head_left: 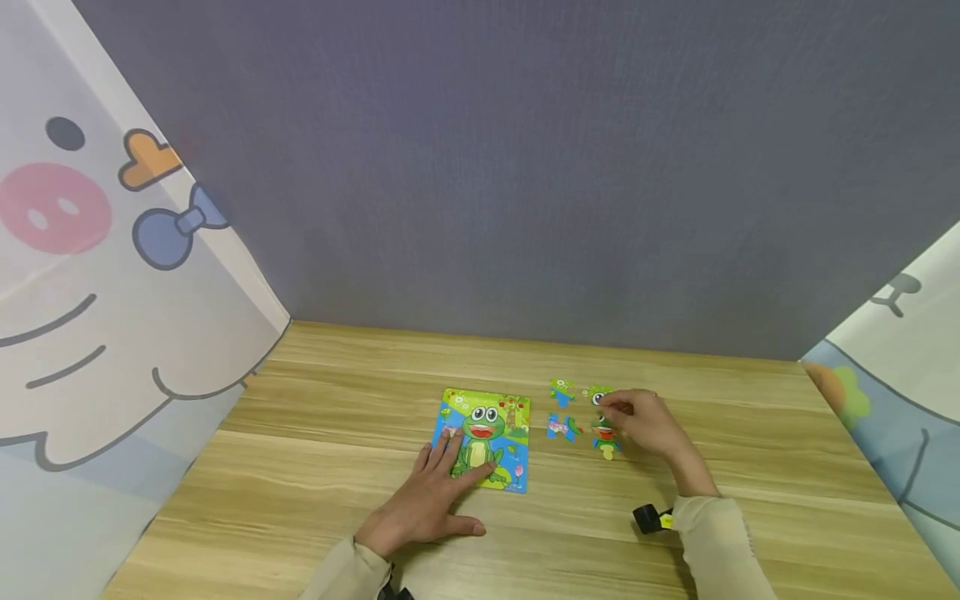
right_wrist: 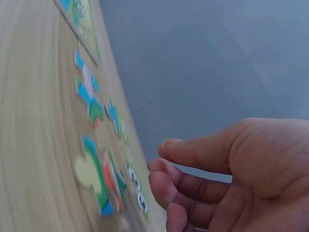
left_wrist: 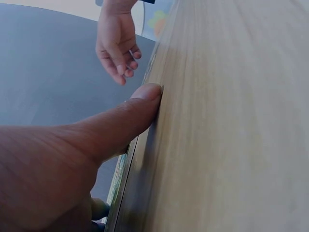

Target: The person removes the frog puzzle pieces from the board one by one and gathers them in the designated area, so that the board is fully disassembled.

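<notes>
A square frog picture board (head_left: pixel 513 433) lies on the table, and my left hand (head_left: pixel 431 500) rests on its lower left with fingers straight and spread. To the right of the board lie several frog jigsaw pieces. Among them are a green and blue piece (head_left: pixel 562 392), a blue piece with pink (head_left: pixel 558 427), an eye piece (right_wrist: pixel 137 191), a red mouth piece (right_wrist: pixel 110 174) and a cream-bellied piece (right_wrist: pixel 87 171). Over the right-hand pieces hovers my right hand (head_left: pixel 645 421), fingers loosely bent. In the right wrist view nothing shows between its thumb and fingertips.
The wood-grain table (head_left: pixel 322 450) runs back to a grey panel (head_left: pixel 525 183). Cartoon-printed panels (head_left: pixel 97 333) stand at both sides. A black wrist device (head_left: pixel 647 518) sits by the right sleeve.
</notes>
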Demonstrator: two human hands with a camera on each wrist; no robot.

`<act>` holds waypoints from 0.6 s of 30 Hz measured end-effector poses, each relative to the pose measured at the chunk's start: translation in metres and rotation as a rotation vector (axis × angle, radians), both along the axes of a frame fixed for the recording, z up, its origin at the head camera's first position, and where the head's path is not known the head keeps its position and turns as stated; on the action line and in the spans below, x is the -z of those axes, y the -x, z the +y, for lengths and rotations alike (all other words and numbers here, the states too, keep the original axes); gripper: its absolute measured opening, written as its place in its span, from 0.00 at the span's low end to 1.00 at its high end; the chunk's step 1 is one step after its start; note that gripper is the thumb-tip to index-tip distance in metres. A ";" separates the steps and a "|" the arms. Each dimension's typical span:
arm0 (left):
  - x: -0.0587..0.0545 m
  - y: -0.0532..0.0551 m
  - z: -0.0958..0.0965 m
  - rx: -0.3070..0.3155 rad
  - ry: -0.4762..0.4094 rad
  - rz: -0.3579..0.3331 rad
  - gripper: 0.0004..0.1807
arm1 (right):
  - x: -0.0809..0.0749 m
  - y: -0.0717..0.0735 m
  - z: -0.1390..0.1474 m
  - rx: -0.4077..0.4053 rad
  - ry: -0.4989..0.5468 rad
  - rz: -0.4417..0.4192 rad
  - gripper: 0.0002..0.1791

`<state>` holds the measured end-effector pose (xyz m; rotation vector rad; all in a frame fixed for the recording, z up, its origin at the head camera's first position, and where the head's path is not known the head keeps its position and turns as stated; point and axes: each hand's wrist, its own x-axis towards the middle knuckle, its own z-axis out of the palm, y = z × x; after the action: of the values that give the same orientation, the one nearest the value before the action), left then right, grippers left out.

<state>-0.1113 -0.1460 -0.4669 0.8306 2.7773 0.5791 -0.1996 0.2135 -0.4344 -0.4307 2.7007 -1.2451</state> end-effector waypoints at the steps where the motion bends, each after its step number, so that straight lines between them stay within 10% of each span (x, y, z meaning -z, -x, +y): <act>1: 0.000 0.000 0.000 0.001 0.000 0.001 0.43 | -0.001 0.000 -0.003 -0.002 0.002 -0.005 0.15; 18: -0.003 0.000 0.004 0.008 -0.021 0.000 0.44 | -0.012 0.006 -0.063 -0.076 0.027 0.038 0.14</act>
<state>-0.1112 -0.1416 -0.4639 0.8459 2.7712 0.6083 -0.2053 0.1501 -0.4228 -0.5610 2.6742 -1.2665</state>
